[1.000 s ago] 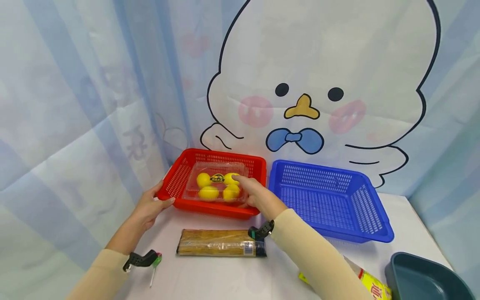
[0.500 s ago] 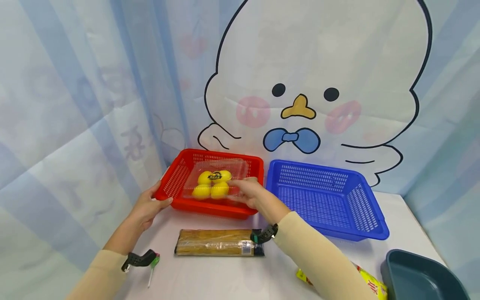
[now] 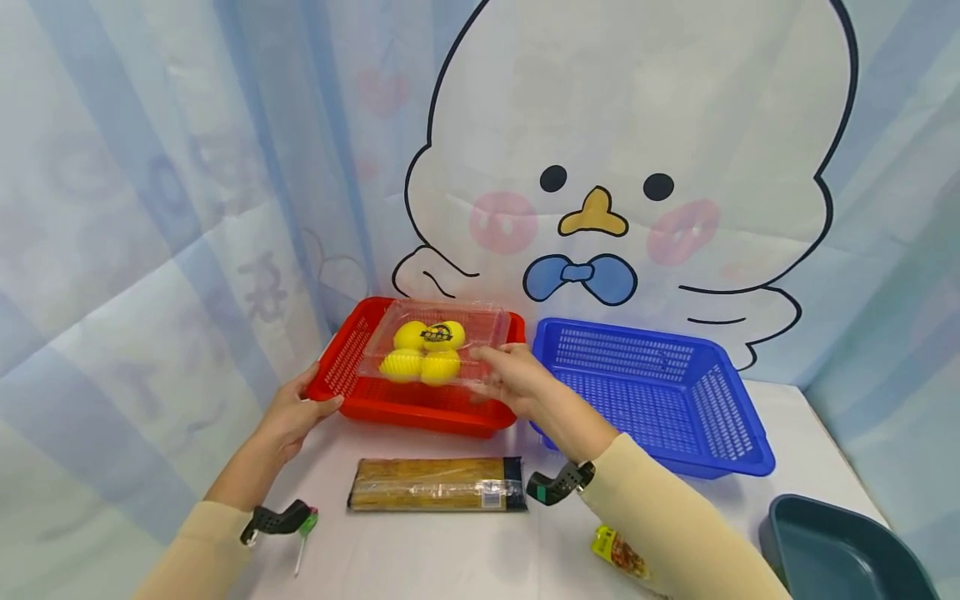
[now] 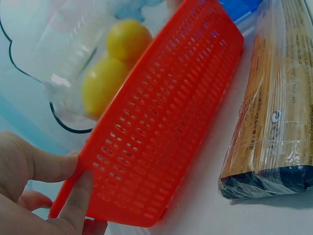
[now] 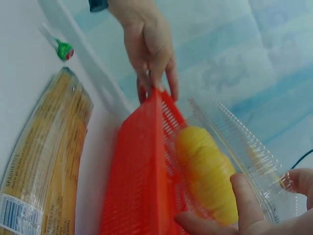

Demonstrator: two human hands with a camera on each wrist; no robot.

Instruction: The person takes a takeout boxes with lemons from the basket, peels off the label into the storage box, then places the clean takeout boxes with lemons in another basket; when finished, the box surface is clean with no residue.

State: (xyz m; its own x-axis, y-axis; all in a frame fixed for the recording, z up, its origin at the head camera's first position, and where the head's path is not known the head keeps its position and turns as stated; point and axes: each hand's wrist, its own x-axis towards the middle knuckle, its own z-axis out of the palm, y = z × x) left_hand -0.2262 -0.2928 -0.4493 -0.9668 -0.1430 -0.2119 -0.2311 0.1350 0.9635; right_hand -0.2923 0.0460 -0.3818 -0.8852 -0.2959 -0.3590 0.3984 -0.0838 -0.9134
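My right hand (image 3: 517,379) grips the right side of a clear plastic box (image 3: 487,325) with several yellow lemons (image 3: 403,364) inside and a dark label on its lid. The box is raised within the red basket (image 3: 427,414), its far edge above the back rim. In the right wrist view, fingers and thumb of the right hand (image 5: 259,213) hold the box's edge. My left hand (image 3: 292,417) pinches the red basket's front-left corner. The left wrist view shows thumb and fingers of that hand (image 4: 39,181) on either side of the rim.
A blue basket (image 3: 750,392) stands to the right of the red one. In front lie a spaghetti pack (image 3: 435,485) and a lollipop (image 3: 304,533). A yellow food packet (image 3: 622,553) is partly under the right sleeve, near a dark teal basin (image 3: 832,533).
My right hand has taken hold of the lemon box and raised it from the red basket's floor. The lemons have shifted left inside it. My left hand stays at the basket's corner.
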